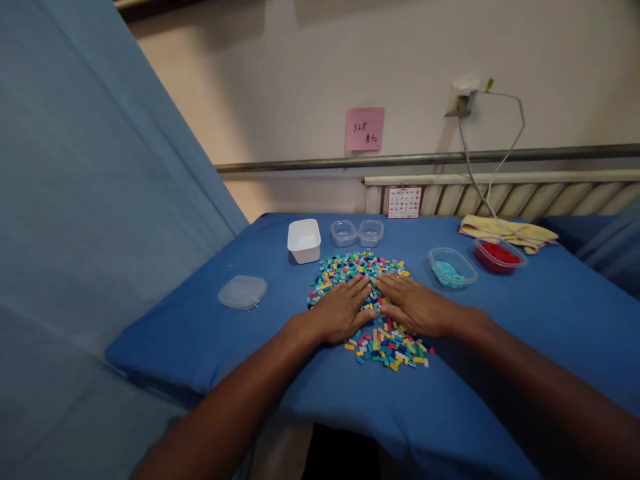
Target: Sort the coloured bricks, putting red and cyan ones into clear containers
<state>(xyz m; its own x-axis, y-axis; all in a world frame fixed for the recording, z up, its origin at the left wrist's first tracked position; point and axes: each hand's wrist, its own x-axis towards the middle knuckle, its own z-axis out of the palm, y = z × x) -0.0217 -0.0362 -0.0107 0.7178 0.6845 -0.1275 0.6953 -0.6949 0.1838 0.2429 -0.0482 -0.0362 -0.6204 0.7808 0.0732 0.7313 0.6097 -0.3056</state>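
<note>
Blue cloth (200, 340) is covering the work surface, and a big heap of tiny multicoloured plastic bricks (340, 268) is sitting approx. mid-surface, mostly turquoise w/ some yellow, pink, navy etc. The left hand (344, 308) and right hand (416, 303) are both lying palm down over the bricks, fingers stretched out, not clamped on anything I can see (can't tell what's under the palms, tbh). They're facing each other w/ a narrow gap between the fingertips, so apart, just barely. A smaller scatter of bricks (393, 347) is spreading out on the near side of the hands. Behind the heap, a white tub (305, 255) is standing at L, w/ two small clear tubs (343, 241) sitting side by side next to it. Clear lids (243, 293) are lying flat further L, well apart from the heap. Over on the R, a clear container (466, 281) is holding turquoise pieces (449, 274), and another container (516, 263) just beyond it is holding red pieces (500, 254). A yellow towel (520, 232) is lying crumpled behind those. At the back edge a printed card (404, 202) is leaning nr the radiator (505, 193), and a pink note (365, 129) is hanging on the wall above.
</note>
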